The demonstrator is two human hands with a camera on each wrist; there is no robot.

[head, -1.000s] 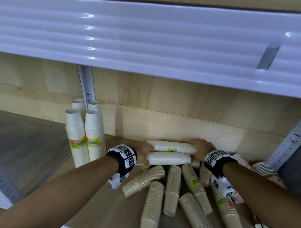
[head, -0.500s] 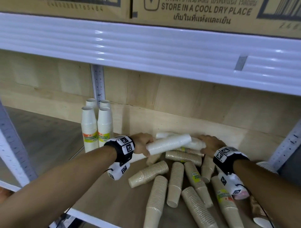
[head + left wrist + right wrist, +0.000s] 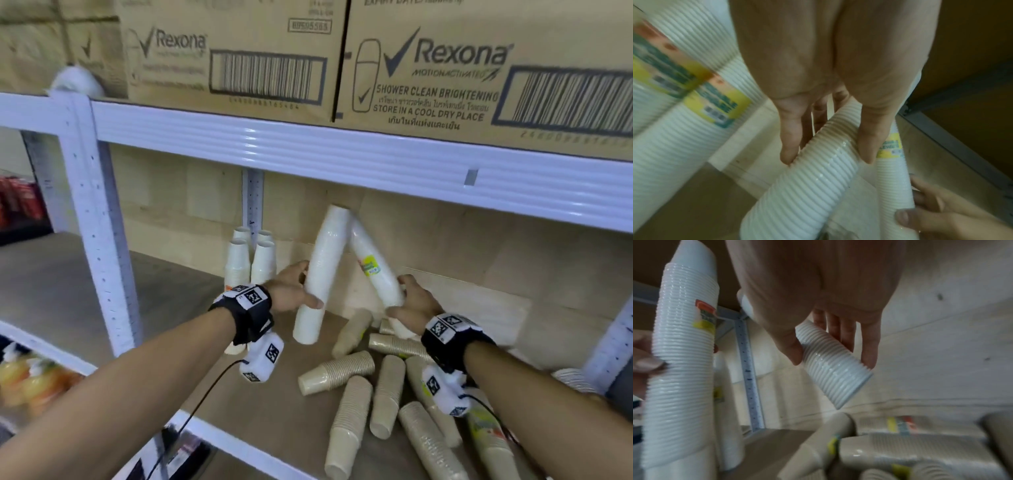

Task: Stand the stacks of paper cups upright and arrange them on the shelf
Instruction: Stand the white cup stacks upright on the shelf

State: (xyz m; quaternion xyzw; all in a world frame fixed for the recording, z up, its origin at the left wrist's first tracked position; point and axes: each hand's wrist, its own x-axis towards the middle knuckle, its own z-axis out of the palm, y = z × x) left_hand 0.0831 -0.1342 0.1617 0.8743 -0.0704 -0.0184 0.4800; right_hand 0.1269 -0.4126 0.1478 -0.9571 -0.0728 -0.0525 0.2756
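Observation:
My left hand (image 3: 296, 291) grips a white stack of paper cups (image 3: 318, 277) near its middle, lifted off the shelf and tilted right at the top. My right hand (image 3: 407, 303) grips a second white stack (image 3: 375, 265) with a yellow label, tilted left, so both tops meet near the back wall. The left wrist view shows thumb and fingers (image 3: 789, 146) wrapped round the ribbed stack (image 3: 807, 183). In the right wrist view my fingers (image 3: 869, 347) hold the other stack's end (image 3: 834, 368). Several white stacks (image 3: 251, 260) stand upright at the back left.
Several brown cup stacks (image 3: 356, 387) lie in a heap on the wooden shelf board (image 3: 260, 418) below my right arm. A white shelf beam (image 3: 342, 157) with cardboard boxes (image 3: 445, 68) on top runs overhead. A white upright post (image 3: 99, 222) stands left.
Both white stacks lay flat on the heap a second ago. Both hands have since lifted them and swung them toward upright, and my head has pulled back and up.

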